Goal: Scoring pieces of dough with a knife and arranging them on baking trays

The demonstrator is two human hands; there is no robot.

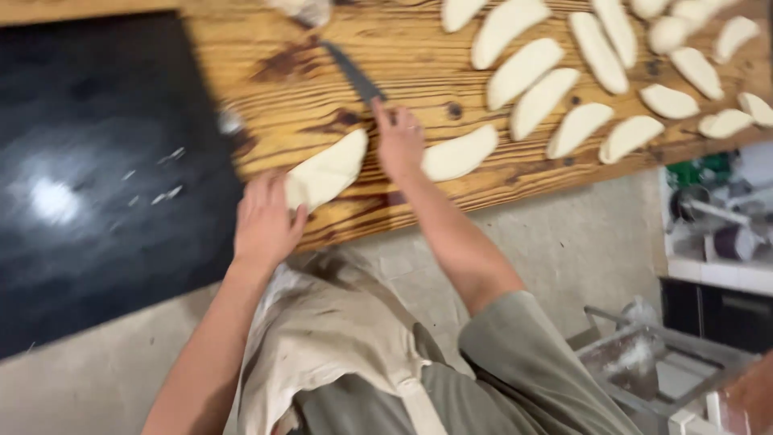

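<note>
The left hand (264, 221) rests at the near end of a pale, soft dough piece (326, 171), fingers curled loosely over its edge; the right hand (398, 141) lies just beside the piece's far end, closed around the handle of a knife (353, 72) whose dark blade points away across the surface (282, 64); that surface is knotty, streaked wood; more smooth, elongated dough pieces (523, 71) lie in rows to the right; a dark slab (97, 161) adjoins the wood on the left.
</note>
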